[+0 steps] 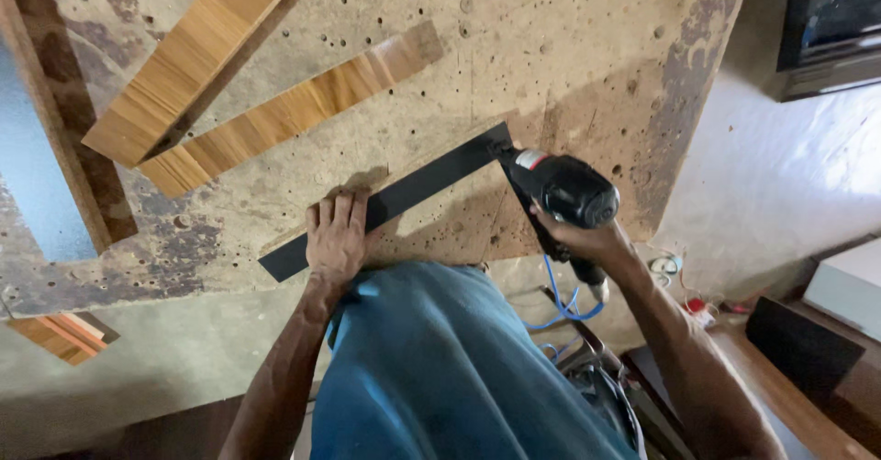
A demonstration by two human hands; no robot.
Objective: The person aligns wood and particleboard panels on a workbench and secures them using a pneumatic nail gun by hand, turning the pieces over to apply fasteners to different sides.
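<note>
The black strip point(390, 201) can slip sideways if the tool pushes harder than the palm presses, because only the left hand point(336, 235) keeps it down, flat and with fingers spread, on the lower half of the strip. The nose of the power driver point(560, 189) can also skate off the upper end of the strip and mark the worn, pitted workboard point(551, 47). The right hand point(587, 238) is clenched around the handle of the driver, just right of the strip's upper end. The blue cable point(560, 297) hangs below this hand and could catch. Two wood-grain planks point(275, 116) lie well above the strip, apart from both hands.
</note>
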